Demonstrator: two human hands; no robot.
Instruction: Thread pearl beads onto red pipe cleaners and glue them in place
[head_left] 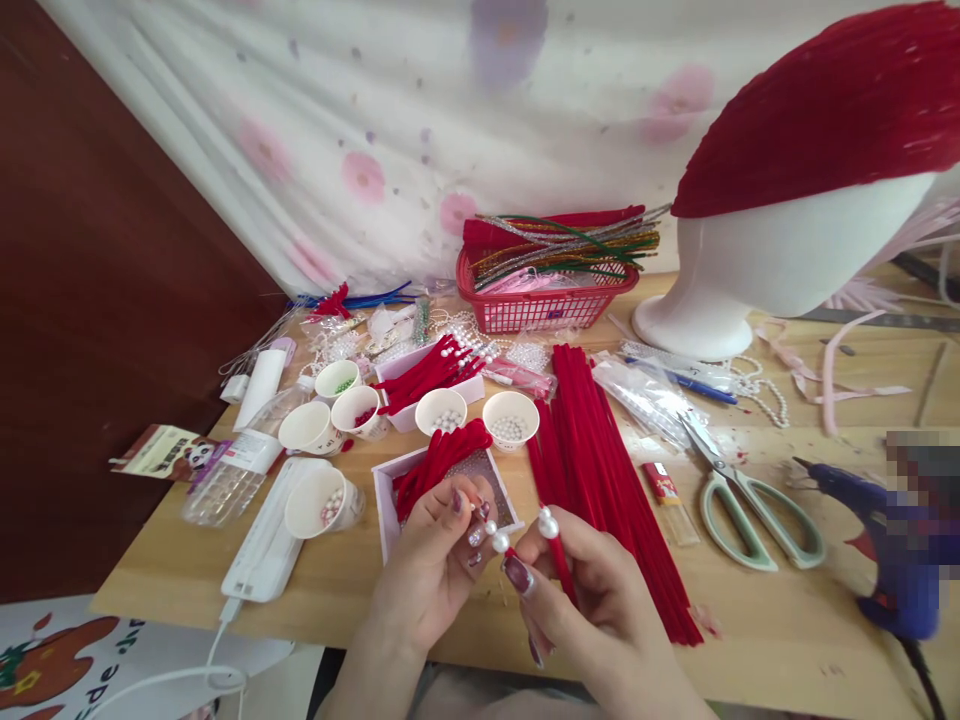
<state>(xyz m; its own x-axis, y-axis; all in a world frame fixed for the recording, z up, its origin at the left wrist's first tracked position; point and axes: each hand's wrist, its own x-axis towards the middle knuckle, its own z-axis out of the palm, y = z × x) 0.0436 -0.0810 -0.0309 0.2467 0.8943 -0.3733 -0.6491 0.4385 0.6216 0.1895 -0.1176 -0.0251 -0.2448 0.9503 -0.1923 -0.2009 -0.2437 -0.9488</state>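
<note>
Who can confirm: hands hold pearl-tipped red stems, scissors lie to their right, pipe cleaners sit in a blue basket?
One error: the basket is red, not blue (head view). The rest stands: left hand and right hand hold pearl-tipped red stems, scissors lie to their right, pipe cleaners sit in it.

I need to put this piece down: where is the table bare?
Bare wood shows below the scissors, between the red stems and glue gun. Also left of the left hand. Crowded around the cups and white trays.

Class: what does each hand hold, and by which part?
The right hand grips a pearl-tipped red stem by its shaft, below the pearl. The left hand pinches small pearls between its fingertips.
</note>
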